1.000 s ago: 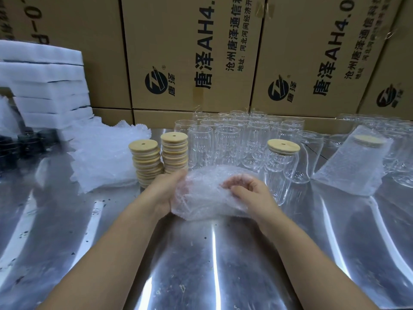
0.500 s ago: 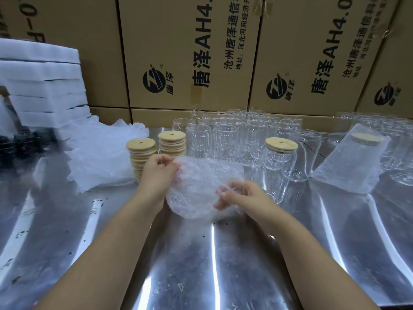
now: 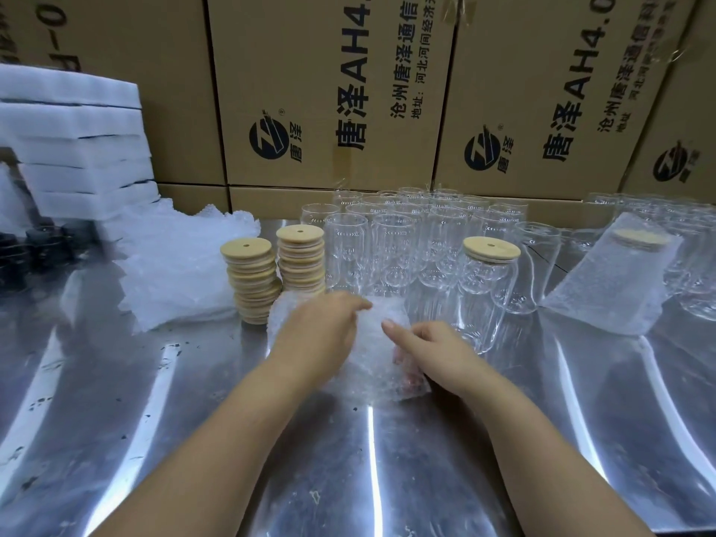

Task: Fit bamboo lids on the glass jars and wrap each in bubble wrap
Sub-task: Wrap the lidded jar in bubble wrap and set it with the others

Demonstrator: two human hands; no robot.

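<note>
- The piece of bubble wrap (image 3: pixel 372 343) I'm working lies on the steel table (image 3: pixel 368 459) right in front of me, between my hands. I cannot tell whether a jar is already inside it.
- My left hand (image 3: pixel 317 331) lies flat over its left side, fingers stretched out and pressing down, gripping nothing.
- My right hand (image 3: pixel 438 352) has the right edge: forefinger out straight on top, the other fingers curled under, showing pink through the plastic.
- The lidded jar (image 3: pixel 484 304), with its bamboo lid (image 3: pixel 491 250) seated flat, stands just behind my right hand, bare. I judge it is the one due for wrapping.
- To do this well I should hold the wrap down with the flat hand and work only with the other, keeping my knuckles off that jar.
- Left of the wrap stand two stacks of lids (image 3: pixel 252 281), near enough to topple.
- Behind them the open jars (image 3: pixel 387 246) crowd together. One wrapped jar (image 3: pixel 612 281) stands well to the right.
- Further left are the spare wrap pile (image 3: pixel 174 265) and foam sheets (image 3: pixel 77 149), with cardboard boxes (image 3: pixel 329 91) along the back.
</note>
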